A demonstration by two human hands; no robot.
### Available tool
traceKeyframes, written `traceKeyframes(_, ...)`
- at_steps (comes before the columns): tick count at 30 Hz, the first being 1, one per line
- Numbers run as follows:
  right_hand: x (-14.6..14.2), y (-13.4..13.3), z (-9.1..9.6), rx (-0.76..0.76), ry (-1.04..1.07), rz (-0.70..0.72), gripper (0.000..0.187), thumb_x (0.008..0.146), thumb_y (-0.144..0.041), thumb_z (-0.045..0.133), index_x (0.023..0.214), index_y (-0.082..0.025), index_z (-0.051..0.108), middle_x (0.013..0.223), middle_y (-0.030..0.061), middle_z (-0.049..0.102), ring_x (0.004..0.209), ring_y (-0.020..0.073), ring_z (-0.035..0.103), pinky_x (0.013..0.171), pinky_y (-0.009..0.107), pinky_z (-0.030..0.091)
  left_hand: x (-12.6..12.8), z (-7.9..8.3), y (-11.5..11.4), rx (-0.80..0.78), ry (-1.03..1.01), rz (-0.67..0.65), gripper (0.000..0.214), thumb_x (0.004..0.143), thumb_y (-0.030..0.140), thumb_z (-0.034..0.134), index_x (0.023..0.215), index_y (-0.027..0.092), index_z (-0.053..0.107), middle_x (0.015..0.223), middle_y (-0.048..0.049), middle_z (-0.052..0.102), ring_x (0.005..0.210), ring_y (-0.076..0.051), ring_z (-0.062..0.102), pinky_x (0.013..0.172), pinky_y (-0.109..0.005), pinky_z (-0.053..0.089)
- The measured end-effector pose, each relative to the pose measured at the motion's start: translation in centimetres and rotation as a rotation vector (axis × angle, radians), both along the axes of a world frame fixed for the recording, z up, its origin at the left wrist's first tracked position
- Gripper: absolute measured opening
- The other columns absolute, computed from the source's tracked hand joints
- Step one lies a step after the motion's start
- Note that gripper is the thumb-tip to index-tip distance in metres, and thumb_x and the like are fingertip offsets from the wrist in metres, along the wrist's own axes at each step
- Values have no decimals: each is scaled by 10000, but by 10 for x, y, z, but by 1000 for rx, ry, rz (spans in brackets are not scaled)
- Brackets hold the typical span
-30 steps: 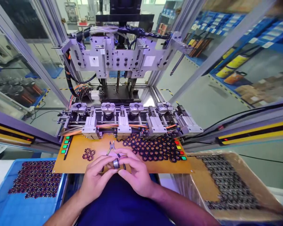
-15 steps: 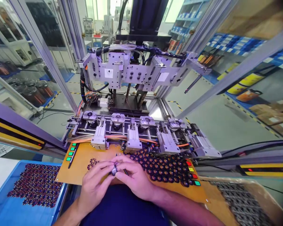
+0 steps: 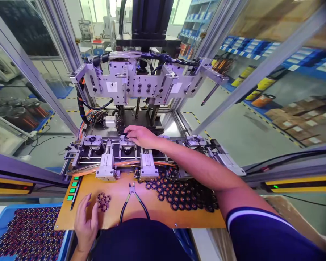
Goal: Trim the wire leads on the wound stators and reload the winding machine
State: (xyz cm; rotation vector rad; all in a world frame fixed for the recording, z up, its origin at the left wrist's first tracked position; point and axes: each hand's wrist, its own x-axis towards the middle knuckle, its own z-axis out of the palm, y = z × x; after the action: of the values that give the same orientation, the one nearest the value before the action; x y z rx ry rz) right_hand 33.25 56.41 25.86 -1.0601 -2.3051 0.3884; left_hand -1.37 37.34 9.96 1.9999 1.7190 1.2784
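My right hand [image 3: 141,137] reaches forward over the second fixture from the left [image 3: 127,145]. Its fingertips are bent together at the top of that fixture, and what they hold, if anything, is hidden. My left hand [image 3: 85,221] lies near the orange board's left side, fingers apart and holding nothing. Just right of it sits a small cluster of ring-shaped parts [image 3: 103,202] with dark and coppery segments. Between the hands, a pair of cutting pliers [image 3: 132,195] with dark handles rests on the orange board [image 3: 163,216], jaws pointing away from me.
Many dark ring parts with coppery windings [image 3: 179,194] cover the board's right half. A blue tray [image 3: 66,241] of similar rings stands at the left. Green buttons [image 3: 71,190] line the board's left edge. Above the fixtures hangs a metal machine head [image 3: 143,85].
My hands have parted from a small grey metallic part they held together. The right reached forward to the fixture; the left moved down and left and opened. The pliers are now uncovered.
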Motion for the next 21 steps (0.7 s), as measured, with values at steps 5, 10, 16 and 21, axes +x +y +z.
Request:
traceKeyframes(5, 3, 3, -5, -12, -116, 41, 191, 898, -85, 552, 915, -112, 741, 1130, 113, 677, 995, 193, 634, 912, 337, 499, -2, -13, -4, -94, -16, 39, 465, 916, 347, 602, 1344, 175, 547, 1224, -149, 681, 979, -262, 693, 926, -448, 556)
traceKeyframes(10, 5, 8, -3, -41, -192, 55, 171, 892, -90, 547, 867, -111, 716, 1076, 93, 652, 967, 186, 604, 881, 316, 458, 1, -13, -2, -144, -19, 39, 468, 917, 346, 597, 1344, 161, 547, 1246, -154, 670, 1051, -263, 679, 972, -438, 537)
traceKeyframes(16, 2, 10, 2, -36, -270, 36, 176, 878, -84, 520, 791, -121, 668, 1019, 69, 606, 888, 166, 549, 767, 288, 411, 0, -16, -1, -149, -9, 30, 459, 920, 344, 591, 1338, 158, 555, 1247, -159, 668, 1081, -275, 672, 985, -449, 529)
traceKeyframes(21, -2, 10, 6, -12, -336, 16, 189, 884, -71, 521, 758, -123, 652, 997, 61, 624, 847, 157, 526, 715, 282, 387, 0, -15, 0, -140, -11, 21, 448, 921, 348, 589, 1328, 162, 562, 1248, -157, 669, 1088, -274, 674, 985, -443, 537)
